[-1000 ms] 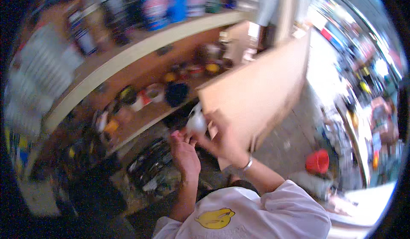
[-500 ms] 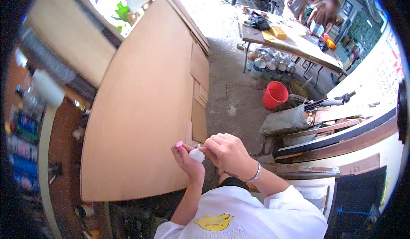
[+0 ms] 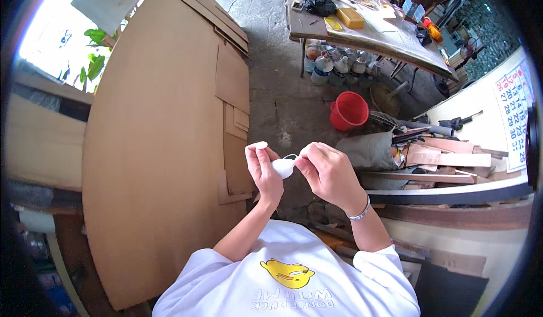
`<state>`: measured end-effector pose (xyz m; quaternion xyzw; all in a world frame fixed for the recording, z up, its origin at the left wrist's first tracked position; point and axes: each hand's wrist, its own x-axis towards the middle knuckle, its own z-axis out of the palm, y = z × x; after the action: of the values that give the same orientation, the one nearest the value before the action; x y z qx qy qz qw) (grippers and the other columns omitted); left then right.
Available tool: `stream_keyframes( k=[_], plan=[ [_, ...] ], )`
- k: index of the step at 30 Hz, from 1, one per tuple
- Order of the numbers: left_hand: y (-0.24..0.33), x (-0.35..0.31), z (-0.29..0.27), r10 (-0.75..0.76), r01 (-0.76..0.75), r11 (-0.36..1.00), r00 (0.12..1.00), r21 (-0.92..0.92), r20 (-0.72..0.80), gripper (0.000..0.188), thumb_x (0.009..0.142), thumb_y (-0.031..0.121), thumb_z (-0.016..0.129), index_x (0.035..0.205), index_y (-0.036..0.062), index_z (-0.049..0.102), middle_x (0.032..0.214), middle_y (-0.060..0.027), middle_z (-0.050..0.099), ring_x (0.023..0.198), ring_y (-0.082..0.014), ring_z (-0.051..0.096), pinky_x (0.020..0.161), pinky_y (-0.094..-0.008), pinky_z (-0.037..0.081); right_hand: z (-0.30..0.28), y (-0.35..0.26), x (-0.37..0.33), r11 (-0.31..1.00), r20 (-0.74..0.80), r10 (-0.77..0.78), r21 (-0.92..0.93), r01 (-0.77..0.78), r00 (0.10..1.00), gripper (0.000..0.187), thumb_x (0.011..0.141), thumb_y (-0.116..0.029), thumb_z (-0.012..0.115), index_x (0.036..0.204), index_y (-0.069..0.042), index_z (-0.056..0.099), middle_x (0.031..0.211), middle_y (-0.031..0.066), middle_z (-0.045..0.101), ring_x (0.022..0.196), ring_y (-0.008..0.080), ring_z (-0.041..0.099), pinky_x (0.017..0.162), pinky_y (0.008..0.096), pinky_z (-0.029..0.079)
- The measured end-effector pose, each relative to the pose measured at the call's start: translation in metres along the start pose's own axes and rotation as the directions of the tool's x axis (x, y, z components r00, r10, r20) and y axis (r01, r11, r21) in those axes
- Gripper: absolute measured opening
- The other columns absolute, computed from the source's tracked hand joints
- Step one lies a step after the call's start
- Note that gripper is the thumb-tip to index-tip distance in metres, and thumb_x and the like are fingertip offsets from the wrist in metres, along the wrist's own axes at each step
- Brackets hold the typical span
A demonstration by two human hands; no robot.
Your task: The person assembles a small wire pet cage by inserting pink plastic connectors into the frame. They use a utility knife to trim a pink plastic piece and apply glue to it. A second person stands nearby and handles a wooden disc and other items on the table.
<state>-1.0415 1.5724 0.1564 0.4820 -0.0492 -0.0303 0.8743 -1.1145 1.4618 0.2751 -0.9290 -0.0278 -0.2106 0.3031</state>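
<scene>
My left hand (image 3: 263, 175) is closed around a small white rounded object (image 3: 283, 168), whose smooth end bulges out beside the fingers. Above the thumb a pale round disc (image 3: 261, 145) shows; whether it belongs to the same object I cannot tell. From the white object a thin white strand (image 3: 291, 156) curves across to my right hand (image 3: 328, 172). Its thumb and forefinger pinch the strand's end, and the other fingers are curled in. Both hands are raised in front of my white shirt, a short gap apart.
A large tan board (image 3: 158, 147) leans along my left. Ahead stand a red bucket (image 3: 349, 111), several plastic jugs (image 3: 323, 68) and a worktable (image 3: 362, 34), with people at its far side. Wood scraps (image 3: 447, 155) and a grey sack (image 3: 367, 150) lie at right.
My view has shifted, and both hands now appear higher in it. My right hand has drawn away from the left, and the thin white strand shows between them.
</scene>
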Motion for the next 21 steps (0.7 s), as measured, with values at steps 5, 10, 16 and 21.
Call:
stream_keyframes(
  k=[5, 10, 16, 21],
  plan=[
    [-0.062, 0.081, 0.046, -0.046, 0.046, 0.999, 0.997, 0.006, 0.064, 0.013, 0.11, 0.02, 0.046, 0.104, 0.0106, 0.053, 0.076, 0.0042, 0.045, 0.063, -0.0043, 0.04, 0.055, -0.0209, 0.033, -0.003, 0.093, 0.071, 0.995, 0.012, -0.024, -0.092, 0.025, 1.0, 0.019, 0.092, -0.015, 0.069, 0.086, -0.004, 0.055, 0.078, 0.0107, 0.06, 0.074, 0.0296, 0.063, 0.067, 0.0396, 0.053],
    [-0.115, 0.191, 0.097, -0.221, 0.231, 0.971, 0.965, -0.06, 0.143, 0.014, 0.109, 0.021, 0.046, 0.102, 0.0111, 0.053, 0.075, 0.0041, 0.044, 0.063, -0.0042, 0.039, 0.055, -0.0208, 0.033, -0.015, 0.181, 0.172, 0.982, 0.111, -0.08, -0.163, 0.098, 0.991, 0.018, 0.086, -0.01, 0.071, 0.081, -0.005, 0.055, 0.076, 0.0085, 0.056, 0.072, 0.0276, 0.058, 0.066, 0.038, 0.05],
    [-0.144, 0.335, 0.144, -0.358, 0.385, 0.92, 0.904, -0.08, 0.234, 0.017, 0.11, 0.023, 0.046, 0.101, 0.0095, 0.052, 0.07, 0.0034, 0.048, 0.059, -0.005, 0.041, 0.052, -0.0227, 0.034, -0.026, 0.262, 0.31, 0.956, 0.244, -0.214, -0.148, 0.255, 0.946, 0.013, 0.079, -0.013, 0.073, 0.083, -0.011, 0.06, 0.078, 0.0021, 0.052, 0.076, 0.0212, 0.055, 0.068, 0.0346, 0.048],
    [-0.166, 0.451, 0.171, -0.46, 0.5, 0.865, 0.823, -0.042, 0.334, 0.017, 0.11, 0.022, 0.045, 0.102, 0.0091, 0.053, 0.07, 0.0022, 0.048, 0.056, -0.0058, 0.041, 0.05, -0.0239, 0.034, -0.018, 0.343, 0.422, 0.909, 0.325, -0.406, 0.048, 0.414, 0.854, 0.012, 0.079, -0.014, 0.07, 0.086, -0.012, 0.06, 0.079, 0.0015, 0.052, 0.076, 0.0207, 0.054, 0.071, 0.0346, 0.049]
  ],
)
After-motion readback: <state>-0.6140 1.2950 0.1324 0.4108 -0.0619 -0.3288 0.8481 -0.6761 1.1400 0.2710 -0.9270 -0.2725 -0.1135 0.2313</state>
